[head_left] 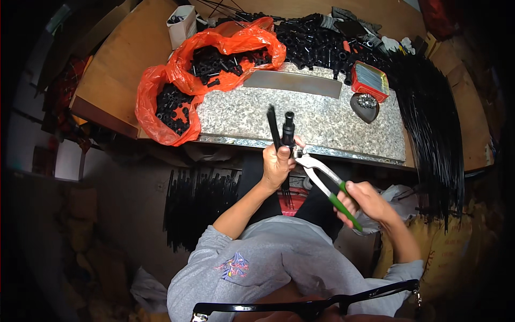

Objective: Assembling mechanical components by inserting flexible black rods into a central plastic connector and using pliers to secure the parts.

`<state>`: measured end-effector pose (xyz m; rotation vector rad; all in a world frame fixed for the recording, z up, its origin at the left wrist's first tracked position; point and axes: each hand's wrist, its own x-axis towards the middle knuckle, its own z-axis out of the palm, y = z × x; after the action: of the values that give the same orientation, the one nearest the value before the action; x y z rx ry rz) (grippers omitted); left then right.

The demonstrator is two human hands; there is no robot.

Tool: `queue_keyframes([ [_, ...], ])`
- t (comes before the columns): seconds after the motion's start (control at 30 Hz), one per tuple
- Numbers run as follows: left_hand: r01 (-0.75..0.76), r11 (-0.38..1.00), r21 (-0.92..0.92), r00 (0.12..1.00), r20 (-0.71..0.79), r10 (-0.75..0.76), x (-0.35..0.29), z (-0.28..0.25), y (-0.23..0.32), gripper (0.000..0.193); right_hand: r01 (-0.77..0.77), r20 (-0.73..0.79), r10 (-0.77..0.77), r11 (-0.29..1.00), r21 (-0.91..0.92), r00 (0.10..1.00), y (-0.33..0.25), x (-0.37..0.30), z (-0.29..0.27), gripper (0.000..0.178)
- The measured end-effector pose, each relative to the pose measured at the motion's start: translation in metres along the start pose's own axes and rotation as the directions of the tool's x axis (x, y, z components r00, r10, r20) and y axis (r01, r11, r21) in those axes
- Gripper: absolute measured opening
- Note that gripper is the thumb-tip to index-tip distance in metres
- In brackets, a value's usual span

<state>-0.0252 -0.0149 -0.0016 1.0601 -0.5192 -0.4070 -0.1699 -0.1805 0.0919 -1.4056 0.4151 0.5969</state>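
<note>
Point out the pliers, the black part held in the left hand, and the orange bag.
pliers [326, 184]: head view, on the metal arms above the green grips.
black part [288, 127]: head view, on its upper cylindrical end.
orange bag [161, 115]: head view, on its lower left lobe.

The pliers [322, 181] show bare shiny metal jaws and glossy green plastic grips; the counter [322, 126] looks speckled, polished stone; the orange bags [214, 64] are thin, crinkled plastic.

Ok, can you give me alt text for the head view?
Left hand holds black rods upright while the right hand squeezes green-handled pliers against them, above a speckled table with orange bags of black parts.
</note>
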Motion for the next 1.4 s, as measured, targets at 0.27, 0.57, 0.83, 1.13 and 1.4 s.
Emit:
queue_keyframes([
  [0.27, 0.043, 0.999, -0.026, 0.998, -0.034, -0.044, 0.000, 0.000, 0.003, 0.066, 0.137, -0.123, -0.395, 0.569, -0.811, 0.911, -0.019, -0.008, 0.018, 0.035],
  [0.57, 0.019, 0.999, -0.026, 0.999, -0.026, -0.019, 0.000, 0.002, 0.001, 0.065, 0.026, -0.047, -0.047, 0.928, -0.373, 0.998, -0.026, -0.007, 0.013, 0.029],
  [0.83, 0.018, 0.996, -0.083, 0.999, -0.037, -0.021, -0.003, -0.008, 0.001, 0.056, -0.114, -0.077, -0.639, -0.016, -0.993, 0.765, -0.017, -0.010, 0.032, 0.056],
  [1.13, 0.030, 0.997, -0.073, 0.990, 0.140, -0.020, -0.004, -0.008, 0.003, 0.064, -0.247, 0.643, -0.388, 0.697, 0.674, 0.661, 0.087, 0.047, 0.017, 0.045],
  [1.4, 0.042, 0.998, -0.054, 0.987, 0.155, -0.034, 0.002, -0.013, 0.005, 0.066, -0.103, 0.456, 0.002, 0.975, 0.197, 0.890, 0.022, 0.013, 0.014, 0.039],
])
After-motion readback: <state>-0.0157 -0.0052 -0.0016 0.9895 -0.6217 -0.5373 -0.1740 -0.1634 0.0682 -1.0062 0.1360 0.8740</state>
